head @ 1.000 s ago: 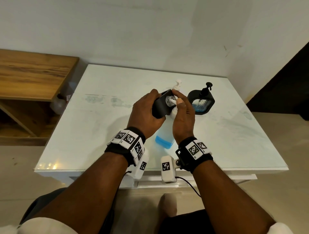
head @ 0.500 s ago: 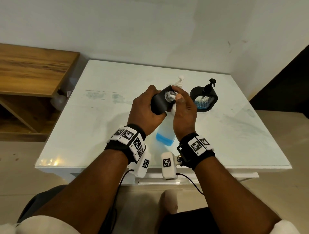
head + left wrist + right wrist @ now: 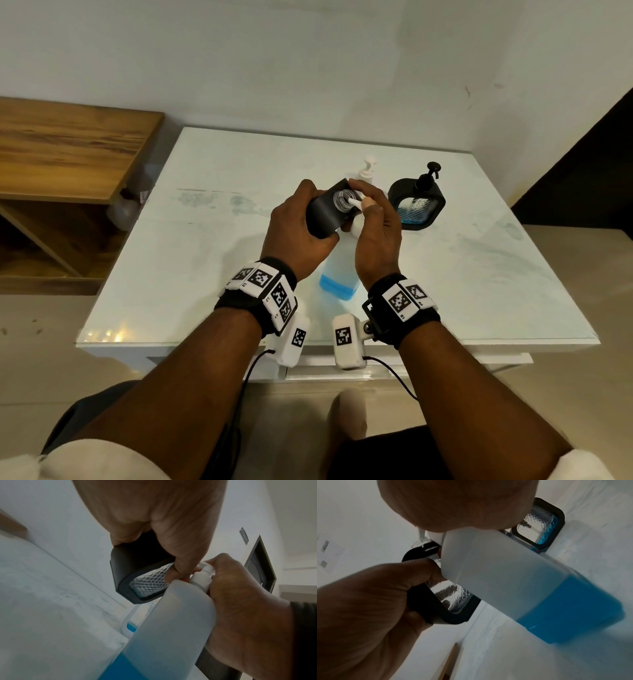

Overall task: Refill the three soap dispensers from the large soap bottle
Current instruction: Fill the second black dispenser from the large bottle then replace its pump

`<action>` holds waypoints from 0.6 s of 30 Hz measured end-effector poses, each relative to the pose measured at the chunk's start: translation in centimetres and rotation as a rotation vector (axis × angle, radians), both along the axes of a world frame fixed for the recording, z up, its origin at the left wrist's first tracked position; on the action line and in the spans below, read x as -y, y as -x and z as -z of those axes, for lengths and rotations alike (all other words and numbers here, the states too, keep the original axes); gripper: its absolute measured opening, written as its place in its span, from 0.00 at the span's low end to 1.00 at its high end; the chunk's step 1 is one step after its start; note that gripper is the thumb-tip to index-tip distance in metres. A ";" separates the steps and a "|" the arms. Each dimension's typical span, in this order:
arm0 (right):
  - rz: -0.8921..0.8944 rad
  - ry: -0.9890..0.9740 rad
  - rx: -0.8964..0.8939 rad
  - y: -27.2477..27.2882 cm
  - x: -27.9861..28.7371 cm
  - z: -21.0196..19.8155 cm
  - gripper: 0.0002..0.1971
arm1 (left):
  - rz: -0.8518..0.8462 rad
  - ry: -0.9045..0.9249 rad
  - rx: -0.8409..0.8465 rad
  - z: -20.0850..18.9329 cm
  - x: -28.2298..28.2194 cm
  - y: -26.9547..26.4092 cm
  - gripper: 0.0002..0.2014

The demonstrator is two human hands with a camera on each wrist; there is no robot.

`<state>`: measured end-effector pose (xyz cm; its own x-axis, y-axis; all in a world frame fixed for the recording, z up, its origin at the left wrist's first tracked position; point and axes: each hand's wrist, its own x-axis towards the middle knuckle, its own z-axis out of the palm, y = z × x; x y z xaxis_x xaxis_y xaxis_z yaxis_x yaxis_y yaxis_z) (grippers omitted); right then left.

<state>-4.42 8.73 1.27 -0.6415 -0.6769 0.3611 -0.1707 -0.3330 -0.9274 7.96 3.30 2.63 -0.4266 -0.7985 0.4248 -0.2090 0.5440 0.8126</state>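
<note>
Over the white table (image 3: 205,274), left hand (image 3: 294,233) grips an open, tilted black dispenser (image 3: 325,214), seemingly near-empty, at the spout of the large soap bottle (image 3: 339,274) whose pump the right hand (image 3: 376,236) clasps; two capped dispensers (image 3: 419,205) behind show some blue.

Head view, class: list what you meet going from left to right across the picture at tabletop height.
wooden shelf → left hand gripping the tilted black dispenser → right hand on the large soap bottle's pump → standing black dispenser
</note>
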 end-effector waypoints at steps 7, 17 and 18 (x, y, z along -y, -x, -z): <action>-0.004 -0.009 0.007 0.0 0.3 0.3 0.18 | 0.019 -0.002 0.031 -0.2 0.3 -0.2 0.22; 0.011 0.008 0.000 -0.1 -0.2 -0.3 0.17 | 0.011 0.001 -0.007 0.1 0.0 -0.1 0.22; 0.017 -0.001 -0.001 -0.1 -0.2 -0.3 0.17 | 0.011 0.002 -0.006 0.2 0.1 -0.1 0.22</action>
